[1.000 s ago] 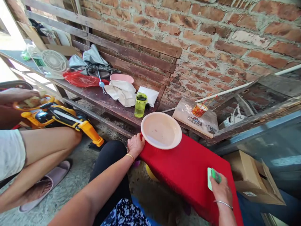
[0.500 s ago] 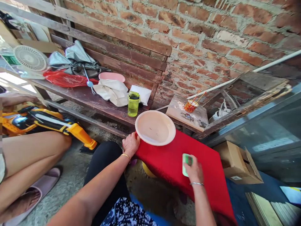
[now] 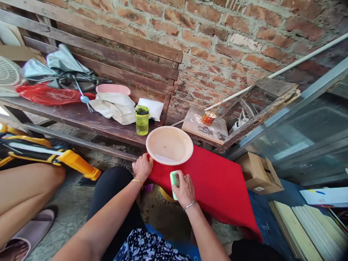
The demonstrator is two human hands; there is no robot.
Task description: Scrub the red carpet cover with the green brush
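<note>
With the basin (image 3: 189, 146) as the middle of a dial and twelve toward the brick wall (image 3: 201, 54), a wooden bench (image 3: 78, 113) stretches off toward nine and ten, while a red cloth (image 3: 217, 188) covers a long surface running out toward four. Past the cloth, between three and four, stands a cardboard box (image 3: 255, 177), flaps raised, its inside hidden. The wide, pale basin sits on the cloth at the end by the bench, with what looks like shallow water (image 3: 171, 145) and some dark specks in it. The left hand (image 3: 142, 167) lies at eight, just beside the rim, fingers bent over the cloth's corner; whether it grips there I cannot tell. The right hand (image 3: 186, 190), at five, is farther from the basin and grasps a mint-green brush. At ten, on the bench, a green bottle (image 3: 142, 124) stands upright, liquid in its lower part. The brush (image 3: 174, 181) is at nearly six, near the rim but apart from it, long axis roughly twelve to six, one end toward the basin. At two, a red-patterned cup (image 3: 208, 119) on a board (image 3: 190, 123) holds thin sticks (image 3: 217, 106).
</note>
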